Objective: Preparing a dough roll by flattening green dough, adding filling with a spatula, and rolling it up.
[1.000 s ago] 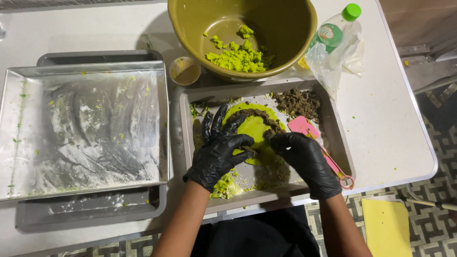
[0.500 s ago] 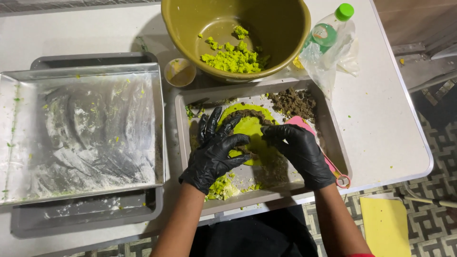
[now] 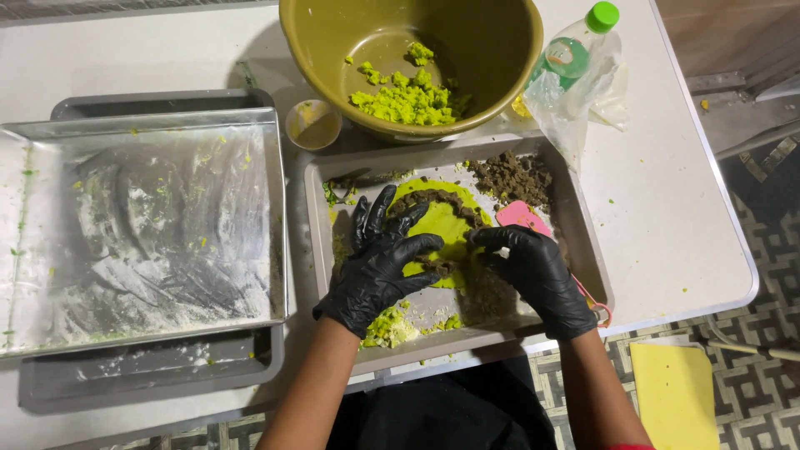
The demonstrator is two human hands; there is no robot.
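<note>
A flat round of bright green dough (image 3: pixel 442 223) lies in a grey metal tray (image 3: pixel 583 242), edged with a dark brown crumbly filling. Both hands wear black gloves. My left hand (image 3: pixel 379 262) rests on the dough's left side, fingers spread over it. My right hand (image 3: pixel 537 275) pinches the dough's lower right edge with curled fingers. A loose heap of brown filling (image 3: pixel 512 177) sits at the tray's far right corner. A pink spatula (image 3: pixel 521 217) lies under my right hand, mostly hidden.
An olive bowl (image 3: pixel 333 50) with green dough crumbs stands behind the tray. A floured shiny pan (image 3: pixel 142 225) lies at left on a darker tray. A small cup (image 3: pixel 312 125), a green-capped bottle (image 3: pixel 575 50) in plastic wrap, a yellow board (image 3: pixel 675 396) below right.
Both hands have stayed on the dough, with the fingers shifting slightly along its edge. The view has tilted a little.
</note>
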